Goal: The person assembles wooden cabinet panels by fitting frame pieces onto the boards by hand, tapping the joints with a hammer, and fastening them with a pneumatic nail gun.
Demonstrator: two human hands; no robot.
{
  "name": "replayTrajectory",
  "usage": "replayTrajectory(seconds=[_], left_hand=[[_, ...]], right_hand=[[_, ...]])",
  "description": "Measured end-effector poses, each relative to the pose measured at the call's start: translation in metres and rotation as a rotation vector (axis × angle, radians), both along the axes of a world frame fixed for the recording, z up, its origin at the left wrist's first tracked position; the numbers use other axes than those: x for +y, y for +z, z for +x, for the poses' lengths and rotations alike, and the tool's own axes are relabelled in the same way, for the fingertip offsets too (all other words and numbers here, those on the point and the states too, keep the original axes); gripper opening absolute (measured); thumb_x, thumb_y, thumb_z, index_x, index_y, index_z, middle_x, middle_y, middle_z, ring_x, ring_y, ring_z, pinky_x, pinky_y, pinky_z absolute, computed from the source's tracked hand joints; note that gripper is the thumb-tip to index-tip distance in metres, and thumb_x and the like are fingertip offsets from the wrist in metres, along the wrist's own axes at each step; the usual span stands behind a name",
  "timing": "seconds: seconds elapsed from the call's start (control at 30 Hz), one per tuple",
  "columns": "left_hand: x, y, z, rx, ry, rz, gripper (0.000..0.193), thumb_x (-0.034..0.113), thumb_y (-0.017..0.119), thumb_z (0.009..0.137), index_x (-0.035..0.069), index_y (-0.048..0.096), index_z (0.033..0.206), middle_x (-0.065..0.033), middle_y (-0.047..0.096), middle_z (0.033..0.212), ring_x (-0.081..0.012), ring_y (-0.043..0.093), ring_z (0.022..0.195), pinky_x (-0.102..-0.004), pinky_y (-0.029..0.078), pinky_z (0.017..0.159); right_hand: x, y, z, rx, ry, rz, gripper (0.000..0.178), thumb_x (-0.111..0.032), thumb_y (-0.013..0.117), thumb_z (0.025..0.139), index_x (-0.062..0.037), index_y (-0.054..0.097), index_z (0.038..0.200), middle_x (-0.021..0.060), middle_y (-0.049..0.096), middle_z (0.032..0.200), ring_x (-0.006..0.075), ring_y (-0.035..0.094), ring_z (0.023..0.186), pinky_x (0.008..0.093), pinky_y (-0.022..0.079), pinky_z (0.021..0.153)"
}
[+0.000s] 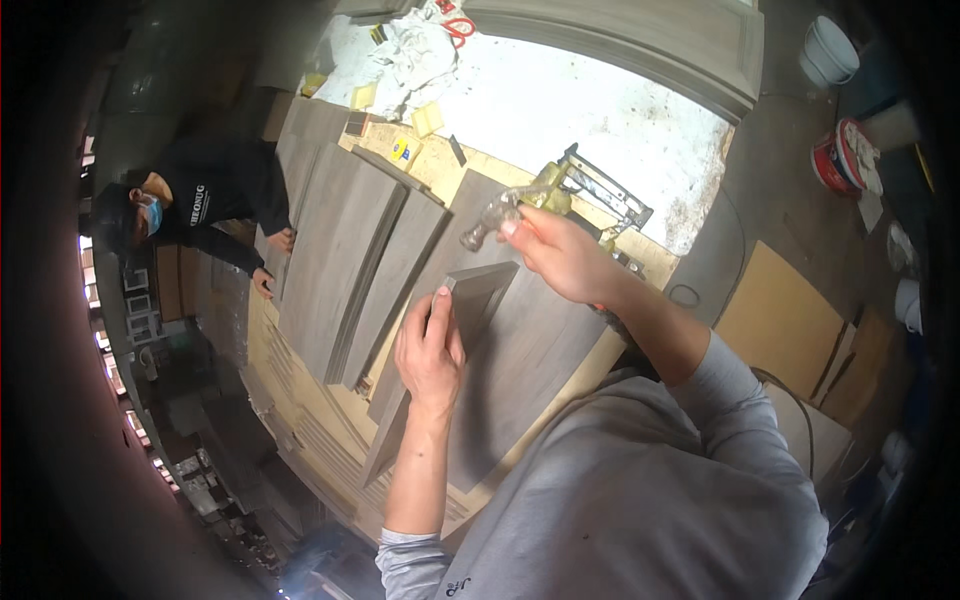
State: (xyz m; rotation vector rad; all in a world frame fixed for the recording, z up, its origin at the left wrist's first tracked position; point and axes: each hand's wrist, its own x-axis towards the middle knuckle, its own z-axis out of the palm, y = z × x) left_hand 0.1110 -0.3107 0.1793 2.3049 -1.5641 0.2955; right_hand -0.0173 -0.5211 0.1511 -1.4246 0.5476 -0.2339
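Note:
My right hand (562, 252) is closed round a claw hammer (487, 218), its metal head raised above the far end of a grey wood-grain framed panel (480, 276). My left hand (432, 352) grips that panel near its far corner, thumb and fingers over the edge, and the panel stands tilted up on its side. Beneath it lies a wide flat grey board (545, 345). Just beyond my right hand, a yellow-green and black nail gun (605, 188) rests on the bench, partly hidden by the hand.
Stacked grey panels (340, 240) lie to the left, where a co-worker (215, 210) in black rests both hands on boards. At the back are a white sheet (590, 100), crumpled cloth (415, 60), red-handled scissors (459, 30) and another panel (640, 45). Buckets (830, 50) stand on the right.

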Motion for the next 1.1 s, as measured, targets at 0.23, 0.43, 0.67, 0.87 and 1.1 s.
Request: replayTrajectory(seconds=[0.23,0.43,0.67,0.87,1.1], left_hand=[[0.005,-0.004,-0.003,-0.023,0.027,-0.016,0.042,-0.004,0.074,0.080,0.010,0.072,0.119,-0.0094,0.068,0.108,-0.0284,0.067,0.089,-0.0385,0.052,0.073],[0.006,-0.003,-0.004,-0.039,0.049,-0.009,0.041,0.000,0.074,0.081,0.012,0.072,0.120,-0.0084,0.068,0.111,-0.0247,0.067,0.090,-0.0382,0.050,0.071],[0.011,0.000,-0.001,-0.043,0.057,0.014,0.042,0.002,0.075,0.081,0.014,0.072,0.121,-0.0068,0.068,0.112,-0.0239,0.066,0.088,-0.0371,0.049,0.069],[0.010,0.005,-0.007,-0.012,0.068,0.010,0.047,0.002,0.074,0.079,0.016,0.070,0.124,-0.0069,0.067,0.114,-0.0247,0.067,0.089,-0.0376,0.050,0.071],[0.028,0.010,-0.002,0.024,0.123,0.037,0.046,0.003,0.070,0.082,0.017,0.070,0.126,-0.0067,0.068,0.120,-0.0232,0.069,0.101,-0.0353,0.052,0.081]], right_hand=[[0.013,-0.003,0.012,0.009,0.186,0.086,0.037,-0.039,0.047,0.109,-0.0045,0.059,0.104,-0.0005,0.049,0.073,0.0085,0.045,0.068,0.0289,0.040,0.062],[0.004,0.009,0.006,0.069,-0.080,0.268,0.030,-0.036,0.050,0.108,-0.0073,0.058,0.102,-0.0019,0.047,0.072,0.0092,0.044,0.068,0.0299,0.041,0.065],[0.007,-0.016,0.015,-0.143,0.186,-0.454,0.030,-0.029,0.044,0.110,-0.0050,0.058,0.101,0.0070,0.050,0.073,0.0197,0.053,0.069,0.0351,0.045,0.069],[0.024,-0.023,0.014,-0.014,0.080,-0.352,0.040,-0.040,0.049,0.107,-0.0023,0.059,0.098,-0.0004,0.050,0.075,0.0112,0.048,0.073,0.0311,0.043,0.067],[0.025,-0.001,0.015,0.103,0.065,0.209,0.030,-0.034,0.050,0.109,-0.0070,0.058,0.100,-0.0048,0.046,0.073,0.0053,0.043,0.067,0.0246,0.038,0.059]])
